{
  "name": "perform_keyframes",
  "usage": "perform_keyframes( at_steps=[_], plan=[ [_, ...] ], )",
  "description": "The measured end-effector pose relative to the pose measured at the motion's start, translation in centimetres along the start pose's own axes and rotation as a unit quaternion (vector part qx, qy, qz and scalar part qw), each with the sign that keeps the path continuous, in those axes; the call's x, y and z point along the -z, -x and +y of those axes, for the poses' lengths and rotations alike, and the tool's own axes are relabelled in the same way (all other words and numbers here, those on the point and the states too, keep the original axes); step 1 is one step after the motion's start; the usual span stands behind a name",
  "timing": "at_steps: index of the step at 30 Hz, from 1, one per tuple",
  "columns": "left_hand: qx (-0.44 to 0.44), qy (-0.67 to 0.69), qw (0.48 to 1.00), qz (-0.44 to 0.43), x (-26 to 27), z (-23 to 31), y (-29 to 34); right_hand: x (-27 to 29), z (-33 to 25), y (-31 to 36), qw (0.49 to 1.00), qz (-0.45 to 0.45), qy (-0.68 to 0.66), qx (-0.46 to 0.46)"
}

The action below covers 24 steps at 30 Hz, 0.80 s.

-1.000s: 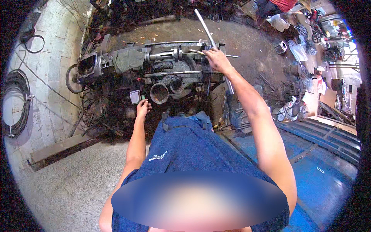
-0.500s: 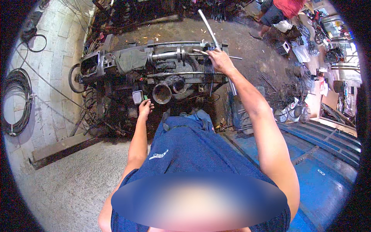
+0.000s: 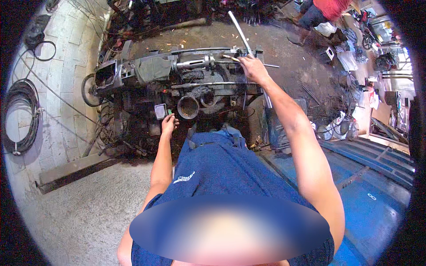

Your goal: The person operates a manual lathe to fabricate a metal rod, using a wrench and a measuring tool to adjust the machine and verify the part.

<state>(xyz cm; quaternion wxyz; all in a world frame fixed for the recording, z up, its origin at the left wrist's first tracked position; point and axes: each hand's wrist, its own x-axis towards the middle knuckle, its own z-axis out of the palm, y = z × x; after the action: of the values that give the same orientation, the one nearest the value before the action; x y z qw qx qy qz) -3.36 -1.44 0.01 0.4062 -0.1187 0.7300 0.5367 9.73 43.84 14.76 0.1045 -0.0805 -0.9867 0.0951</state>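
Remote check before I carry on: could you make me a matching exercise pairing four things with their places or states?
Column one
1. left hand
2. right hand
3. black cable coil
4. grey cover

Column two
A. draped over the machine
B. green piece at its fingertips
C. looped against the pale block wall
D. at the long silver bar

Right pairs: 1-B, 2-D, 3-C, 4-A.
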Motion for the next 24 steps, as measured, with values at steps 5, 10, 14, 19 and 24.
perform_keyframes(
  at_steps=[5,10,14,19,24],
  plan=[
    [0.002,-0.004,1.0,-0.006,-0.03,0.13,-0.15,0.15,-0.01,0.11,1.0,-0.019,0.01,-0.012],
    [0.015,-0.02,1.0,-0.001,0.23,-0.07,-0.31,-0.06,-0.28,-0.01,0.998,-0.039,0.028,-0.027],
    [0.014,0.003,1.0,-0.011,0.28,-0.12,-0.43,-0.26,-0.38,-0.16,0.998,-0.035,0.039,-0.023],
    [0.009,-0.004,1.0,-0.01,0.23,-0.07,-0.19,-0.23,-0.37,0.02,0.999,-0.024,0.031,-0.019],
    [-0.001,0.001,1.0,-0.016,0.19,0.11,0.01,-0.22,-0.22,0.0,0.999,0.016,0.033,0.005]
  ],
)
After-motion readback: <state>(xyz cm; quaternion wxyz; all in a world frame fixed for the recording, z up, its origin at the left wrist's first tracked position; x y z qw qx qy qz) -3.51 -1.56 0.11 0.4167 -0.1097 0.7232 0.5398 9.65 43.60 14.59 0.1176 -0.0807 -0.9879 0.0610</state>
